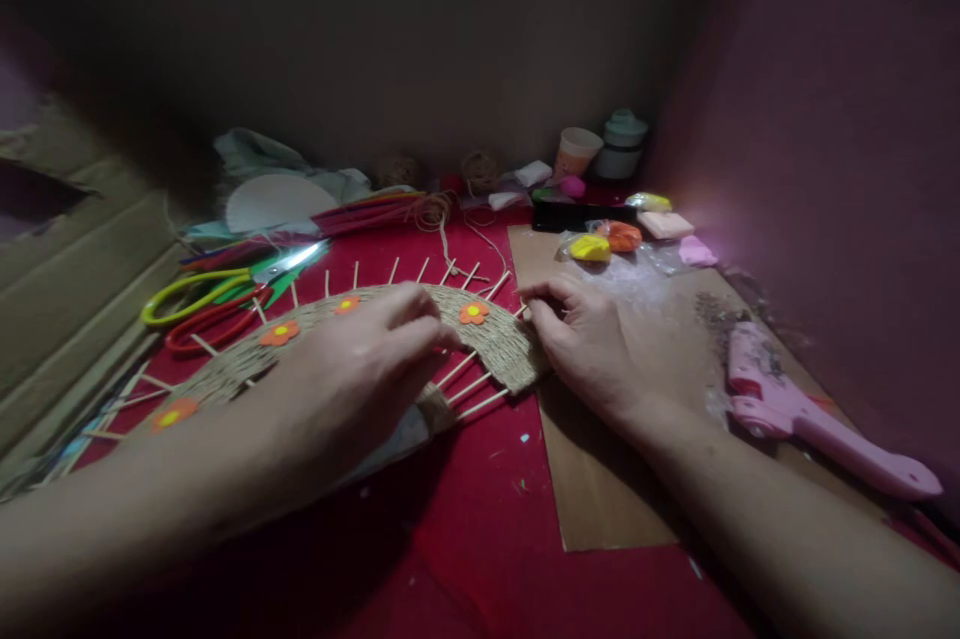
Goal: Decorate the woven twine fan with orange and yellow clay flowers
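A twine-wrapped arch (506, 344) lies on the red cloth, with thin wooden sticks (465, 387) poking out along its outer and inner edges. Several orange clay flowers with yellow centres, such as the flower (473, 313), sit on its face. Over the middle of the arch is my left hand (367, 359), its fingers curled and closed; a small bit of red shows by the fingertips, but what they hold is unclear. My right hand (585, 334) pinches the end of a stick at the arch's right end. My left forearm and hand hide part of the arch.
Yellow- and red-handled scissors (199, 304) lie at left. A pink glue gun (817, 429) rests on the cardboard sheet (611, 504) at right. Wrapped clay (590, 248), a paper cup (577, 152), a jar (622, 144) and twine balls (478, 171) line the back.
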